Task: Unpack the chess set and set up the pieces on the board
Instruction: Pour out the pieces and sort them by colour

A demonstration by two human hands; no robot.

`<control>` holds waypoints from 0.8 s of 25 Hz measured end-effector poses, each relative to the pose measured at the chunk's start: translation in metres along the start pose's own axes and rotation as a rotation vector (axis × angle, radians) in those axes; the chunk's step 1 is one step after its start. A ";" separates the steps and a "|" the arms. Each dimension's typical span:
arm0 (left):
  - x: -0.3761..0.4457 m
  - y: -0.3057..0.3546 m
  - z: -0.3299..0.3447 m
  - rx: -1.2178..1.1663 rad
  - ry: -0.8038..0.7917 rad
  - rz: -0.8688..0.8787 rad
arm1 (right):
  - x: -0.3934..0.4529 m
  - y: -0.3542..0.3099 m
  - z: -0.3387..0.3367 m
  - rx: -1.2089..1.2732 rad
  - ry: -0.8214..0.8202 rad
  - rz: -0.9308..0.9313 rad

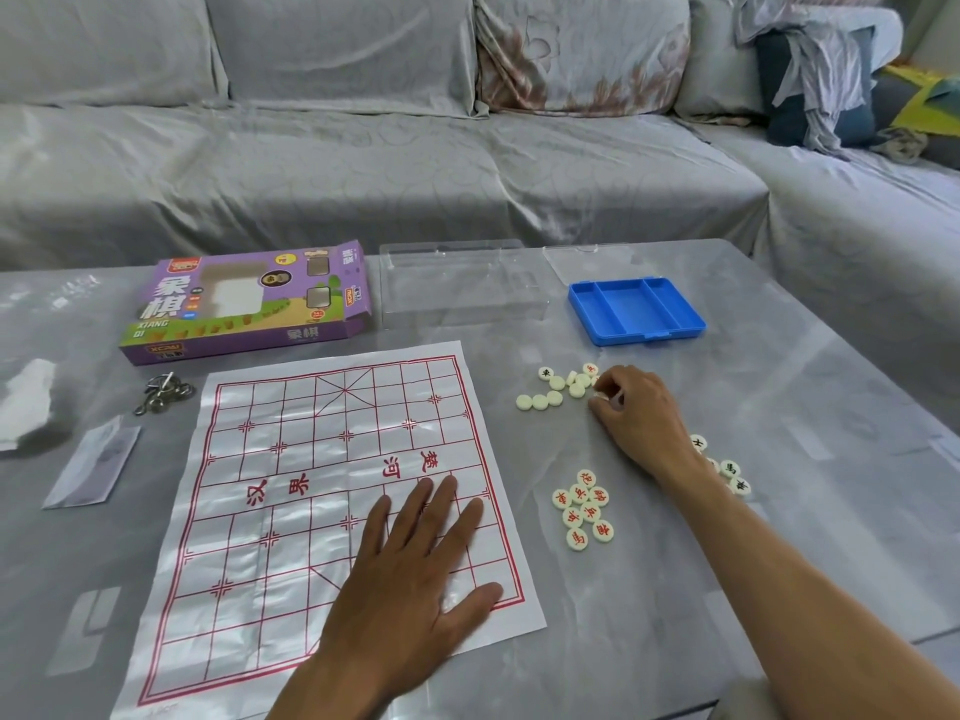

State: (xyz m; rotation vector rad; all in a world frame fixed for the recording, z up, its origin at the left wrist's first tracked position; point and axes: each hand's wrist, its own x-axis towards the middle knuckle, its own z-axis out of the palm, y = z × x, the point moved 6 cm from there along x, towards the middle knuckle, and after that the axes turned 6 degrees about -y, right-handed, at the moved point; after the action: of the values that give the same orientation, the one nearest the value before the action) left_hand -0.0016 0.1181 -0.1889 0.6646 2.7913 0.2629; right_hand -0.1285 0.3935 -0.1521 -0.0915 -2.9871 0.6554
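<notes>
Left hand lies flat, holding nothing, pinning the flimsy board down, while right hand pinches a piece from the heap, probably sorting

Two bare forearms enter from bottom edge of frame. Left hand lower centre: no ring, no watch, no sleeve visible up to frame edge. Right hand centre right: likewise bare, wrist unadorned, forearm uncovered down to lower right corner. Nails short where visible. No gloves, bands or markings on either arm.
</notes>
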 end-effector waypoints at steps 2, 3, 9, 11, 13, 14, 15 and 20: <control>0.000 -0.001 -0.003 -0.022 0.022 -0.006 | 0.000 0.002 -0.002 0.056 0.026 0.012; 0.000 -0.001 -0.004 -0.025 0.043 -0.007 | 0.000 0.003 -0.004 0.096 0.045 0.025; -0.003 0.001 -0.004 -0.025 -0.001 -0.022 | 0.000 0.016 -0.006 0.165 0.033 0.087; -0.002 0.000 -0.003 -0.010 -0.012 -0.022 | -0.001 0.014 -0.006 0.114 0.012 0.075; -0.001 0.002 -0.004 -0.006 -0.015 -0.015 | -0.002 0.009 -0.006 0.109 -0.025 0.062; -0.001 0.002 -0.003 0.000 -0.027 -0.016 | -0.003 0.006 -0.006 0.118 -0.056 0.064; -0.001 0.002 -0.003 0.004 -0.033 -0.017 | -0.006 0.002 -0.006 0.129 -0.101 0.066; -0.003 0.003 -0.005 -0.013 -0.023 -0.024 | -0.027 -0.020 0.008 0.100 -0.512 0.022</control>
State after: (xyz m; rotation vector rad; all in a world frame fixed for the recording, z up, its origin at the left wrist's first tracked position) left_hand 0.0004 0.1187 -0.1833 0.6264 2.7718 0.2671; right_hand -0.1027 0.3696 -0.1527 0.0603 -3.4294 0.9577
